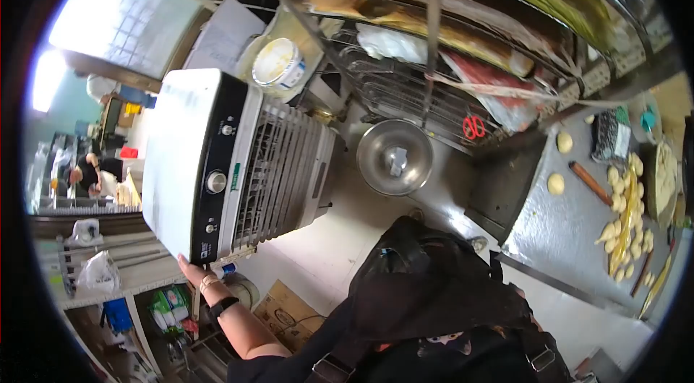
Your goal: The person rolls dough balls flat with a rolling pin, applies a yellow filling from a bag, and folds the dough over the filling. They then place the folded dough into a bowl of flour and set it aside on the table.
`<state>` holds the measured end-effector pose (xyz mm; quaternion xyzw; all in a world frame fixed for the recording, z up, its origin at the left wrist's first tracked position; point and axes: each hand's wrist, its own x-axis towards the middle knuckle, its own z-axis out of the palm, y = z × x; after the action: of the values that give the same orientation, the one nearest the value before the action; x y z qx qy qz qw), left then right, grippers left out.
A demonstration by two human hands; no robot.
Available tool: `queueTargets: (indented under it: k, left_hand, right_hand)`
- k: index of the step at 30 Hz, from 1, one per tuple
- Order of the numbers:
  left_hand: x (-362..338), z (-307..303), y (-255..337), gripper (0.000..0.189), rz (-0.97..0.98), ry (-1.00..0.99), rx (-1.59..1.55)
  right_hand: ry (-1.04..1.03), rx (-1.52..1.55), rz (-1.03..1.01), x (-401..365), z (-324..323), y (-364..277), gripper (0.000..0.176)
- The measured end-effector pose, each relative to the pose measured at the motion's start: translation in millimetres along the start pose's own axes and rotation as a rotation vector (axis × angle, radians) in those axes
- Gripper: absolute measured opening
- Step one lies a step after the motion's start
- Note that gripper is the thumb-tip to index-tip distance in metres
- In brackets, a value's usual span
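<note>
A white and black air cooler [186, 159] with a slatted grille and several knobs stands on my left. At its near lower corner is my left hand [194, 272], gripping the edge, with some of the fingers hidden by the casing. A black watch and a bracelet circle that wrist. My right hand is out of sight. Ahead on the floor, a round metal bowl [395, 157] holds a small pale item that I cannot make out.
A rack [432, 29] with loaded trays stands ahead. On the right, a metal worktable [553, 220] bears dough balls [555, 183] and a rolling pin [590, 183]. A white bucket [279, 65] sits behind the cooler; cardboard [289, 311] lies below. Another person [90, 175] is at far left.
</note>
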<state>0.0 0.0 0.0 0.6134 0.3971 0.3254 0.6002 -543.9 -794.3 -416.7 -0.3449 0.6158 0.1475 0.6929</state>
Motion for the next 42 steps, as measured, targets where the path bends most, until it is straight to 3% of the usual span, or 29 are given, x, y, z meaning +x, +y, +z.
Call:
queueTargets:
  k: [2, 4, 6, 8, 10, 12, 14, 15, 17, 20, 21, 22, 24, 27, 28, 30, 34, 37, 39, 42]
  left_hand:
    - [-11, 11, 11, 0.057, -0.037, 0.001, 0.012]
    - [37, -12, -10, 0.066, 0.142, -0.062, 0.122]
    - [-35, 49, 14, 0.075, 0.24, 0.533, 0.67]
    - [-41, 80, -26, 0.08, 1.24, 0.32, 0.61]
    - [-158, 161, -39, 0.072, 1.461, -0.32, 0.615]
    - [-274, 204, -87, 0.066, 1.477, -0.961, 0.685]
    - [-381, 220, -102, 0.055, 1.309, -1.717, 0.562]
    - [-426, 224, -106, 0.049, 1.174, -1.973, 0.417]
    - [-518, 231, -96, 0.037, 0.982, -2.363, 0.246]
    - [-613, 220, -93, 0.019, 0.862, -2.734, 0.179]
    - [-643, 218, -93, 0.01, 0.895, -2.831, 0.156]
    - [-670, 213, -101, 0.011, 0.938, -2.882, 0.108]
    - [-720, 206, -123, 0.015, 1.275, -2.889, -0.01]
    - [-791, 178, -151, 0.025, 1.41, -2.638, 0.01]
    - [-809, 168, -161, 0.028, 1.401, -2.674, 0.067]
    - [-860, 151, -177, 0.036, 1.377, -2.731, 0.18]
    - [-970, 91, -184, 0.038, 1.031, -2.861, 0.3]
    - [-1071, 49, -197, 0.041, 0.917, -2.932, 0.257]
    - [-1147, 33, -185, 0.043, 0.89, -2.931, 0.341]
    - [-1269, 37, -192, 0.047, 1.248, -2.809, 0.044]
  right_hand:
    - [0.07, -0.105, 0.036, -49, 47, -33, 0.046]
    - [0.102, -0.137, 0.079, -87, 84, -60, 0.048]
    - [0.137, -0.124, 0.129, -113, 112, -75, 0.05]
    - [0.192, -0.096, 0.19, -125, 131, -78, 0.04]
    - [0.182, -0.046, 0.164, -116, 133, -66, 0.035]
    - [0.212, -0.058, 0.138, -122, 129, -66, 0.035]
    - [0.262, -0.077, 0.005, -141, 124, -68, 0.039]
    - [0.29, -0.075, -0.085, -146, 116, -67, 0.041]
    - [0.436, -0.011, -0.286, -148, 95, -60, 0.046]
    - [0.584, -0.034, -0.18, -191, 47, -66, 0.051]
    - [0.663, -0.118, -0.188, -173, 19, -41, 0.056]
    - [0.69, -0.12, -0.178, -173, -4, -25, 0.053]
    - [0.729, 0.252, -0.172, -136, -53, 36, 0.023]
    - [0.655, 0.349, -0.05, -135, -123, 97, 0.03]
    - [0.584, 0.284, -0.021, -128, -150, 121, 0.029]
    - [0.633, 0.556, 0.09, -154, -190, 124, 0.027]
    - [0.753, 0.734, -0.011, -156, -284, 121, 0.025]
    - [0.811, 0.871, -0.486, -161, -364, 54, 0.021]
    - [0.844, 0.735, -0.632, -185, -424, -10, 0.025]
    - [0.939, 0.407, -0.768, -219, -510, -93, 0.026]
